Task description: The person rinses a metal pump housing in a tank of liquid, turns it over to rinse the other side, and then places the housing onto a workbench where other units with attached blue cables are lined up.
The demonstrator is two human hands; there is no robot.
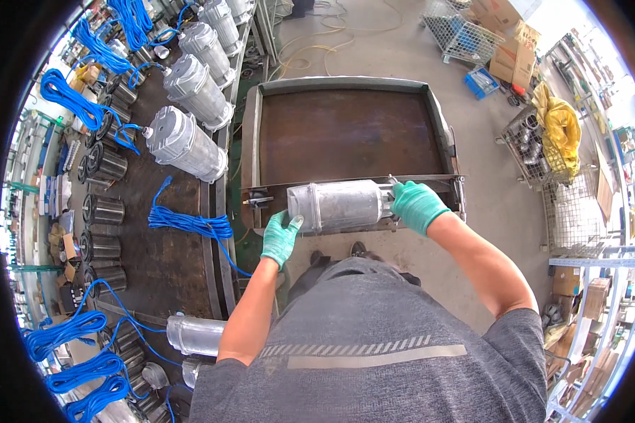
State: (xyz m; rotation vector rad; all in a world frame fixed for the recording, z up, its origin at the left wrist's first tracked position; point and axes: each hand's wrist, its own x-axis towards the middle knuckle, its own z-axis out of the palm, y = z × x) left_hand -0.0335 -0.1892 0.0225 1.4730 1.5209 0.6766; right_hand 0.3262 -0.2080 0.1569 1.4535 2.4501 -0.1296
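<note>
A silver cast-metal motor housing (346,205) lies on its side across the near edge of a wide metal trough (346,134). My left hand (281,238), in a green glove, grips the wider left end, with its thumb up against the rim. At the narrower right end, my right hand (418,206), also gloved in green, has its fingers closed by a small metal fitting (386,192). What exactly those fingers hold is partly hidden. Just left of the housing, a small clamp-like metal part (258,199) sits on the trough's bar.
Several upright motor housings (185,144) line the dark bench (162,268) at left. A coiled blue cable (190,223) lies there, its tail running toward my left arm. Steel cylinders (106,210) stand farther left. Wire baskets (533,144) and cardboard boxes (513,60) are at right.
</note>
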